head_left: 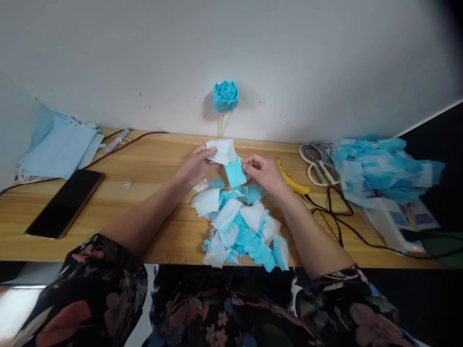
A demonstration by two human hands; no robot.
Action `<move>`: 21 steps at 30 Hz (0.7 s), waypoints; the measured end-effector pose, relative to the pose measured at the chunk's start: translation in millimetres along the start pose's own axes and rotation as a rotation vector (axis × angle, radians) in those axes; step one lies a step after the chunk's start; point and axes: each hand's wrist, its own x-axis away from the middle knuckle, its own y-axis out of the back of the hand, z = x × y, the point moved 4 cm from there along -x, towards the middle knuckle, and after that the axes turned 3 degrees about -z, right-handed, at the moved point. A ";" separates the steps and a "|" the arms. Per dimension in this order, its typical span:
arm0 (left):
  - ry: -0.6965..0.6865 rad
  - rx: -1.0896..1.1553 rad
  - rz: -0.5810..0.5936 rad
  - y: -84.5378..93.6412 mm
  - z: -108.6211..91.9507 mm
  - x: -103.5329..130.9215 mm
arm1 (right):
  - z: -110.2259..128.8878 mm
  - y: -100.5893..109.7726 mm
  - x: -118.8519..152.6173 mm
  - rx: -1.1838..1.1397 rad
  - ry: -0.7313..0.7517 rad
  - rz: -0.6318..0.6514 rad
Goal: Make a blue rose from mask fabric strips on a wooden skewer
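My left hand (198, 164) pinches a white fabric piece (221, 151) between thumb and fingers, above the middle of the table. Just right of it, my right hand (264, 171) has its thumb and forefinger closed on the edge of a blue fabric piece (235, 172), which overlaps the white one. Below both hands lies a loose pile of cut blue and white fabric pieces (240, 221), reaching the table's front edge. Behind them a blue fabric flower (225, 96) on a thin stick (220, 124) leans at the wall.
Face masks (61, 144) lie stacked at the left, near a black phone (67, 203). On the right are a yellow corded tool (294, 183), white-handled scissors (323, 173), a heap of blue and white fabric (383, 168), a white box (394, 226) and black cables (336, 219).
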 end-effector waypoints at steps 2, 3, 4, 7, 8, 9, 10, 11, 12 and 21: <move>0.013 -0.011 0.004 -2.1 1.6 1.7 | 0.1 -1.9 0.4 -0.014 0.001 0.016; 0.015 -0.021 0.002 -2.4 2.2 2.1 | -0.1 -2.3 0.4 -0.010 0.006 0.019; 0.014 -0.032 -0.002 -2.3 2.5 2.2 | -0.5 -2.3 0.1 0.000 0.015 0.016; -0.007 -0.035 -0.028 0.1 2.8 0.6 | -2.7 0.3 -1.5 0.043 0.036 -0.023; -0.019 -0.027 -0.041 1.5 2.8 -0.6 | -3.7 1.8 -2.4 0.053 0.037 -0.043; -0.034 -0.020 -0.055 3.1 2.7 -2.0 | -4.5 3.7 -3.3 0.056 0.036 -0.068; -0.053 -0.019 -0.069 4.9 2.5 -3.5 | -5.2 5.6 -4.3 0.052 0.031 -0.094; -0.074 -0.026 -0.084 6.7 2.2 -5.0 | -5.6 7.6 -5.3 0.039 0.026 -0.120; -0.097 -0.045 -0.099 8.6 1.7 -6.4 | -5.7 9.6 -6.2 0.018 0.022 -0.145; -0.327 -0.337 -0.211 14.0 -15.4 -1.9 | -1.1 18.7 -8.3 -0.023 0.122 -0.128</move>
